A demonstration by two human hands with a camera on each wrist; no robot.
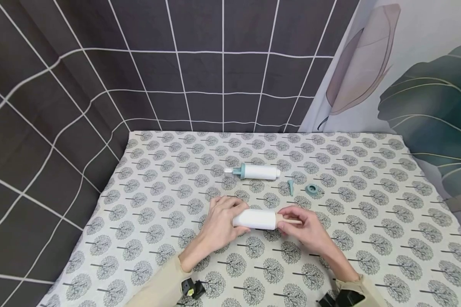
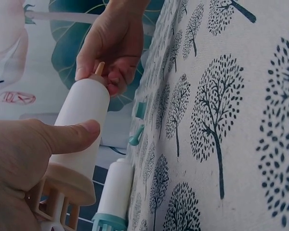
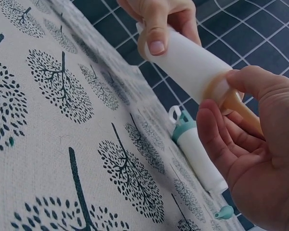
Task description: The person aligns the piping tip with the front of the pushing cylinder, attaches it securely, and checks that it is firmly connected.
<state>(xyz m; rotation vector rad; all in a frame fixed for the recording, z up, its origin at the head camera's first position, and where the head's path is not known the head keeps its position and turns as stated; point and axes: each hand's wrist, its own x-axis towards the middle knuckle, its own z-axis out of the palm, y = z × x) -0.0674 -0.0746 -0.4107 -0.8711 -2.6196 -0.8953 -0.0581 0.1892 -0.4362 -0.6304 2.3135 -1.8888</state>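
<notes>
A white tube [image 1: 256, 219] with beige fittings is held level between both hands, low over the cloth. My left hand [image 1: 223, 216] grips its body, the thumb lying along the side in the left wrist view. By that hand is a wide beige collar with open slots [image 2: 70, 185]. At the opposite end my right hand [image 1: 305, 226] pinches the beige end cap [image 3: 216, 89] between thumb and fingers. From this cap a slim beige nozzle [image 3: 245, 115] points out past the right palm. Part of the collar is hidden by the left hand.
Beyond the hands lies a similar white tube [image 1: 261, 172] with a teal collar [image 1: 243, 171]. To its right are a small teal nozzle [image 1: 290, 187] and a teal ring cap [image 1: 312, 189]. A tree-print cloth [image 1: 169, 247] covers the table; a dark checked curtain [image 1: 199, 72] hangs behind.
</notes>
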